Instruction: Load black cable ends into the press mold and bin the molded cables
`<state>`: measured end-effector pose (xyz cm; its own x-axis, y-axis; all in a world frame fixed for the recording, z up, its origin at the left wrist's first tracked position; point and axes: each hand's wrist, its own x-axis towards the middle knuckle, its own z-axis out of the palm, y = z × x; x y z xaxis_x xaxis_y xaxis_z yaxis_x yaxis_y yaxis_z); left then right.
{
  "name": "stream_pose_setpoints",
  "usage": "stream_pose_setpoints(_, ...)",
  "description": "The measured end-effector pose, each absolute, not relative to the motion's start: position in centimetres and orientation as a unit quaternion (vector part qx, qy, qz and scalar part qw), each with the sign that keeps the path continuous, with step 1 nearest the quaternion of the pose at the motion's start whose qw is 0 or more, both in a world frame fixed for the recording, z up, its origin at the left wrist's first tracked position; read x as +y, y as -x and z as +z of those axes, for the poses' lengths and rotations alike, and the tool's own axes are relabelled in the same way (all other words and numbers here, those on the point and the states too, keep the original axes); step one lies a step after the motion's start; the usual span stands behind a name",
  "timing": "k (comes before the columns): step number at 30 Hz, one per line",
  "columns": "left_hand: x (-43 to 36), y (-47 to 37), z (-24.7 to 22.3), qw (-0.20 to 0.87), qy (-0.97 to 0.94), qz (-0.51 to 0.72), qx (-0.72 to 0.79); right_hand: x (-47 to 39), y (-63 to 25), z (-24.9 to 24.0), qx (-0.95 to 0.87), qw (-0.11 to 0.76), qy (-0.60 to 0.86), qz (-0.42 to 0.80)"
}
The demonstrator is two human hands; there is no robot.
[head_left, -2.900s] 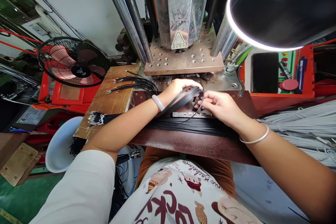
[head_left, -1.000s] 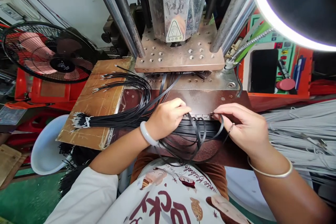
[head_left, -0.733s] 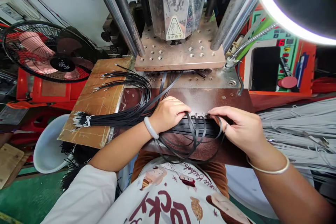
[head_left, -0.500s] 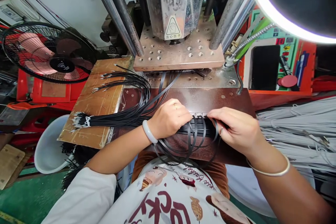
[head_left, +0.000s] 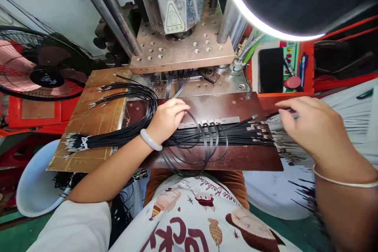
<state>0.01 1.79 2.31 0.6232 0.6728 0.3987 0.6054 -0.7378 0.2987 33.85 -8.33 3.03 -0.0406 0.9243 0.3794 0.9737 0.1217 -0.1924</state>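
A slim metal bar (head_left: 233,120) with slots lies on the brown board (head_left: 248,157). Several flat black cables (head_left: 211,145) loop toward me from its slots. My left hand (head_left: 168,122) is above the board at the bar's left end, its thumb and forefinger closed on a black cable that curves toward the bar. Out past the board's right edge, my right hand (head_left: 315,130) hovers over grey cables, thumb and fingers apart. Beneath the bar runs a bundle of black cables (head_left: 109,140), tied at its left end, with metal connectors (head_left: 258,129) at the right.
Behind the board stands a press with a drilled plate (head_left: 183,53) and a hand-warning label. A ring lamp (head_left: 245,12) hangs at upper right. At left are a fan (head_left: 47,76), cardboard (head_left: 100,80) and a white tub (head_left: 29,189). Grey cables (head_left: 354,106) lie at right.
My right hand has left the bar and moved right, off the board. My left hand has drawn back up and left, uncovering the bar. The view has shifted to the right.
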Motion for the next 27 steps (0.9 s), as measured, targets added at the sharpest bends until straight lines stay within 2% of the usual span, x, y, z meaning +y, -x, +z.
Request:
stream_pose_setpoints(4,2.4,-0.1,1.6,0.172,-0.874,0.302,0.34,-10.4,-33.4,3.0,-0.789,0.216,0.575,0.021)
stream_pose_setpoints(6,1.8,-0.3,1.7,0.213,-0.857,0.338,0.325,-9.8,-32.8,2.3,-0.797,0.194,0.572,0.013)
stream_pose_setpoints(9,0.8,-0.7,1.6,0.225,-0.862,0.356,0.281,-7.2,-32.7,1.6,-0.814,0.122,0.568,-0.001)
stream_pose_setpoints(12,0.4,-0.7,1.0,0.201,-0.883,0.334,0.263,-4.8,-32.8,1.9,-0.829,-0.001,0.559,0.003)
stream_pose_setpoints(14,0.4,-0.5,0.7,0.186,-0.889,0.326,0.262,-4.1,-32.8,2.3,-0.825,-0.024,0.564,-0.017)
stream_pose_setpoints(19,-0.4,-0.5,1.0,0.061,-0.932,0.277,0.224,-4.8,-32.0,2.8,-0.858,0.055,0.505,-0.08)
stream_pose_setpoints(22,-0.9,-0.7,1.1,0.015,-0.948,0.237,0.212,-5.5,-30.4,2.6,-0.805,0.209,0.554,-0.035)
stream_pose_setpoints(24,-0.9,-0.7,1.0,0.028,-0.947,0.233,0.221,-5.7,-29.2,2.4,-0.745,0.319,0.582,0.067)
stream_pose_setpoints(25,-0.7,-0.7,1.0,0.051,-0.942,0.241,0.227,-5.7,-28.7,2.4,-0.731,0.346,0.578,0.112)
stream_pose_setpoints(27,-0.4,-0.4,1.1,0.113,-0.924,0.276,0.241,-5.5,-27.9,2.2,-0.75,0.346,0.543,0.154)
